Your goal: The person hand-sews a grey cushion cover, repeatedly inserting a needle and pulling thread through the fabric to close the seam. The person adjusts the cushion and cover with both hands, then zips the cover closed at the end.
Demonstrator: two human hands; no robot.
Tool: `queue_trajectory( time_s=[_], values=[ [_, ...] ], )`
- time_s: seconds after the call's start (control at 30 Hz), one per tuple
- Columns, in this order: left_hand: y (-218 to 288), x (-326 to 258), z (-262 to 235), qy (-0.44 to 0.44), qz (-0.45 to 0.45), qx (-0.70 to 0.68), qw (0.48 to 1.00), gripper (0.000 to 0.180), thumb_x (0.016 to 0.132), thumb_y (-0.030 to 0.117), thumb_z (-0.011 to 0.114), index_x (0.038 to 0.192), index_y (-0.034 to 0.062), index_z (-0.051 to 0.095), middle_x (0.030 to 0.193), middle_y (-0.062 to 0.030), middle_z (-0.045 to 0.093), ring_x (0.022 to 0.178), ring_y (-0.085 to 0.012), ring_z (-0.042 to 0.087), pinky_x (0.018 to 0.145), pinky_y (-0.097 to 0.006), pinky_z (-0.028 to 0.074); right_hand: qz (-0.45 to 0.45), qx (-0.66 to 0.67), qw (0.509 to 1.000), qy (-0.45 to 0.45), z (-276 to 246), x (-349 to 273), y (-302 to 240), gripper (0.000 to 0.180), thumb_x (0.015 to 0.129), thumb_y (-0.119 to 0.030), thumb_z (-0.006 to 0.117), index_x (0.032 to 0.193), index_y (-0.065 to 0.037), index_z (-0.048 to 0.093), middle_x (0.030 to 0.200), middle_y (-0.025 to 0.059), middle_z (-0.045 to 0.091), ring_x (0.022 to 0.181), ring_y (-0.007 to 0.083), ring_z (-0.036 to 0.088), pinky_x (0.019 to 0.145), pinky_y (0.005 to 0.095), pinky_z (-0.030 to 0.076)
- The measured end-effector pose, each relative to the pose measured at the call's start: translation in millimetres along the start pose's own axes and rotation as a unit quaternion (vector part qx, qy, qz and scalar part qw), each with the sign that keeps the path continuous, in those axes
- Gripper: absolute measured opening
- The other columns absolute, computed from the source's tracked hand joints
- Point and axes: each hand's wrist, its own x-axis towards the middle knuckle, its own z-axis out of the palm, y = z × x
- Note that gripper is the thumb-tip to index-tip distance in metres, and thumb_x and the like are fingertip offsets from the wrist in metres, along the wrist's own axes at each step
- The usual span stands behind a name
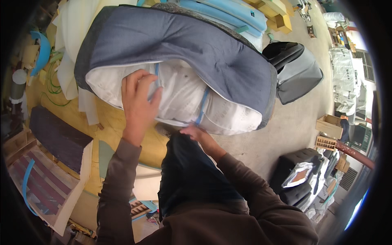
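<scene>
A large blue-grey upholstered cushion (163, 38) lies before me, its cover gaping along the near side. White lining (179, 90) shows in the gap, crossed by two blue straps (202, 107). My left hand (141, 100) is over the lining by the left strap, fingers bent and apart from the thumb, with nothing seen in it. Down at the near edge of the opening, below the right strap, my right hand (197, 134) has its fingers drawn together. Whatever they pinch there is too small to tell.
Blue foam pieces (228, 16) and yellow foam blocks (281, 20) lie beyond the cushion. A grey and black seat piece (296, 75) is on the floor at right. To the left, a wooden frame with dark fabric (61, 139); a black upholstered piece (294, 167) sits lower right.
</scene>
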Motion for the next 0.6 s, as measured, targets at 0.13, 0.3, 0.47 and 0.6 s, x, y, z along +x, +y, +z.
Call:
queue_trajectory(
  time_s=[0.13, 0.3, 0.47, 0.6],
  values=[
    [24.1, 71.9, 14.0, -0.024, 0.131, 0.101, 0.986, 0.037, 0.083, 0.003, 0.081, 0.12, 0.0107, 0.076, 0.134, -0.0097, 0.068, 0.133, -0.0344, 0.058, 0.115, -0.055, 0.039, 0.13, 0.3, 0.944, 0.051, 9.4, -6.1, 3.6, 0.061, 0.112, -0.058, 0.056, 0.147, -0.009, 0.062, 0.144, 0.0075, 0.068, 0.145, 0.0258, 0.055, 0.122, 0.0506, 0.039],
    [39.8, 106.9, -3.8, -0.176, 0.171, -0.018, 0.969, 0.025, 0.083, -0.001, 0.078, 0.107, 0.0011, 0.078, 0.106, -0.0143, 0.077, 0.106, -0.0352, 0.073, 0.092, -0.048, 0.057, -0.093, 0.393, 0.912, 0.064, 13.2, -14.1, -15.3, 0.04, 0.113, -0.029, 0.063, 0.146, -0.007, 0.057, 0.144, 0.013, 0.062, 0.137, 0.0336, 0.061, 0.113, 0.0568, 0.052],
    [71.5, 98.5, -46.4, -0.185, -0.001, -0.069, 0.98, 0.027, 0.08, -0.012, 0.066, 0.104, -0.0044, 0.073, 0.104, -0.0162, 0.072, 0.099, -0.0307, 0.071, 0.09, -0.038, 0.055, -0.082, 0.147, 0.981, 0.098, 7.4, -43.5, -41.7, 0.037, 0.105, -0.012, 0.068, 0.136, 0.008, 0.062, 0.13, 0.0143, 0.068, 0.11, 0.025, 0.067, 0.101, 0.0394, 0.056],
    [42.7, 118.9, -9.8, -0.19, 0.017, -0.018, 0.981, 0.021, 0.084, -0.008, 0.067, 0.104, -0.003, 0.071, 0.105, -0.0151, 0.071, 0.098, -0.0329, 0.07, 0.087, -0.039, 0.055, -0.053, 0.19, 0.962, 0.187, -17.2, 3.1, -56.1, 0.045, 0.09, -0.012, 0.07, 0.13, 0.008, 0.066, 0.116, 0.0176, 0.072, 0.095, 0.0244, 0.071, 0.083, 0.0374, 0.059]
  ],
)
